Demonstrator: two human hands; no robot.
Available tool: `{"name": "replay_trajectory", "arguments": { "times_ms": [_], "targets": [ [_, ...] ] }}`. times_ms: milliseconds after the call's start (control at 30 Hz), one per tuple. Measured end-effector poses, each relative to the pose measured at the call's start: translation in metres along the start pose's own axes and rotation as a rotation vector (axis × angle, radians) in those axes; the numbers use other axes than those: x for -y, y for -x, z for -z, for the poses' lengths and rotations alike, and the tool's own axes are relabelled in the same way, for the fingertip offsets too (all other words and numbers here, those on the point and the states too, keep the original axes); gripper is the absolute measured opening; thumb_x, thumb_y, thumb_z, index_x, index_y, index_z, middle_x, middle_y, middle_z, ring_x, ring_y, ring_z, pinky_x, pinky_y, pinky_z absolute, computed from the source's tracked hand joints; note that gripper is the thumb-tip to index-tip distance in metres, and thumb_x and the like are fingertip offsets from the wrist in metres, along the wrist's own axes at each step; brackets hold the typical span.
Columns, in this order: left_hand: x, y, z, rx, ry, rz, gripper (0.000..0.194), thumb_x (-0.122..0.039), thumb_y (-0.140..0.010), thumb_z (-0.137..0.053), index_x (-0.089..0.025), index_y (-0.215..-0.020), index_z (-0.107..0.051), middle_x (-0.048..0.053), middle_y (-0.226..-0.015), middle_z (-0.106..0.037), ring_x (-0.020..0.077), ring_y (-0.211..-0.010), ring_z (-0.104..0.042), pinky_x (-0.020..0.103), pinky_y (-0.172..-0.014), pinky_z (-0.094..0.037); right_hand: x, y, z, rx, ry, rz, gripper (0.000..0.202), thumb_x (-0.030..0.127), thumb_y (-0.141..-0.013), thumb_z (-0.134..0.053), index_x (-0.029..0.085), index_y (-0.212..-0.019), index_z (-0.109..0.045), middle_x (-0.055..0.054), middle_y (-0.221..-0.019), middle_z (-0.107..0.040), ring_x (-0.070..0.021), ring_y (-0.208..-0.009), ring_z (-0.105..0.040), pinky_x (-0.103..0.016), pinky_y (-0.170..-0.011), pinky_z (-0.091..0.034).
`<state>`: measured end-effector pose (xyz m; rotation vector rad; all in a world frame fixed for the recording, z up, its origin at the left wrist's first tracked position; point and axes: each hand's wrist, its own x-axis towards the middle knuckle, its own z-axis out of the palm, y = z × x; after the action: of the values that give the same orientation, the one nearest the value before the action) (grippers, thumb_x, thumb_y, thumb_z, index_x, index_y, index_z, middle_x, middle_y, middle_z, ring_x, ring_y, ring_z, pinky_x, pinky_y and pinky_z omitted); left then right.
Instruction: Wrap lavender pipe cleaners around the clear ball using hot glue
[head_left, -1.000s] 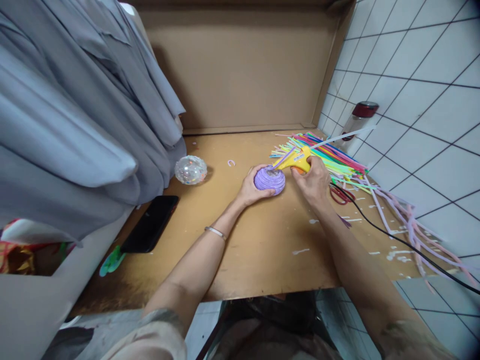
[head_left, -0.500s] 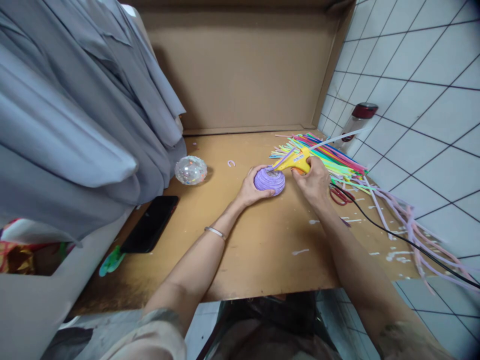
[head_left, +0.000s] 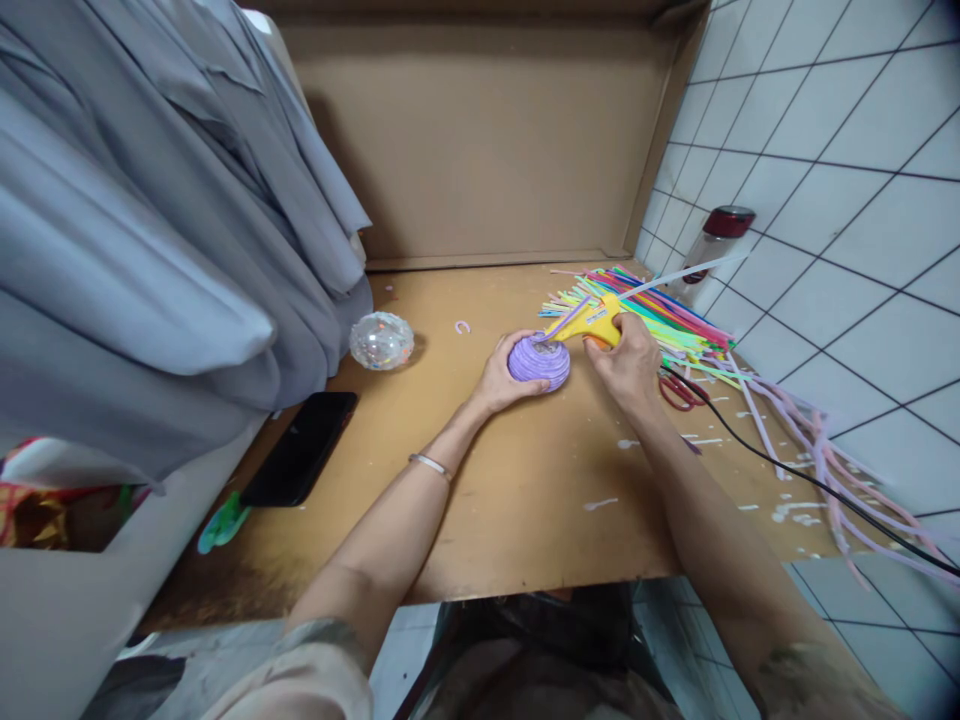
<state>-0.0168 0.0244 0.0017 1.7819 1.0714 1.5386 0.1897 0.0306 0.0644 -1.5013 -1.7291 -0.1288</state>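
Note:
My left hand [head_left: 504, 378] is wrapped round the left side of a ball covered in coils of purple pipe cleaner [head_left: 541, 368], just above the table. Its top shows a greyish uncovered patch. My right hand [head_left: 628, 362] grips a yellow glue gun [head_left: 592, 322] by its handle, with the nozzle at the top of the ball. A long whitish glue stick [head_left: 675, 274] sticks out of the gun's back. A loose purple strand rises from the ball beside the nozzle. Whether the nozzle touches the ball is hard to tell.
Behind the gun lies a pile of colourful pipe cleaners [head_left: 675, 325]. Red-handled scissors [head_left: 684, 392] and a black cord [head_left: 750, 440] are at right, near a red-lidded jar [head_left: 716, 245]. A clear faceted ball [head_left: 382, 341] and a black phone [head_left: 301, 450] lie at left.
Almost nothing differs. The glue stick's far end reaches slightly further out to the right; both hands and the purple ball stay in place.

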Motion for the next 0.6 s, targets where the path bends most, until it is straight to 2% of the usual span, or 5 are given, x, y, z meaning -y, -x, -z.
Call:
{"name": "replay_trajectory", "arguments": {
  "times_ms": [233, 600],
  "targets": [
    [0.000, 0.000, 0.000, 0.007, 0.007, -0.003, 0.084, -0.039, -0.054, -0.092, -0.020, -0.128, -0.058, 0.011, -0.133, -0.061, 0.0314, -0.126, -0.059, 0.045, -0.114, -0.044, 0.001, -0.001, 0.002, 0.017, -0.010, -0.017, 0.029, 0.035, -0.077, -0.059, 0.020, -0.102, -0.057, -0.013, -0.106, -0.068, -0.0300, -0.099, -0.061, -0.038, -0.080, -0.045],
    [-0.001, 0.000, 0.001, 0.014, -0.030, -0.002, 0.084, -0.040, -0.055, -0.092, -0.021, -0.129, -0.057, 0.011, -0.134, -0.060, 0.0302, -0.126, -0.059, 0.045, -0.114, -0.044, -0.007, 0.000, -0.008, -0.092, -0.072, 0.056, 0.025, 0.036, -0.076, -0.059, 0.022, -0.097, -0.057, -0.010, -0.099, -0.068, -0.0276, -0.089, -0.060, -0.036, -0.071, -0.043]
  ]
}}
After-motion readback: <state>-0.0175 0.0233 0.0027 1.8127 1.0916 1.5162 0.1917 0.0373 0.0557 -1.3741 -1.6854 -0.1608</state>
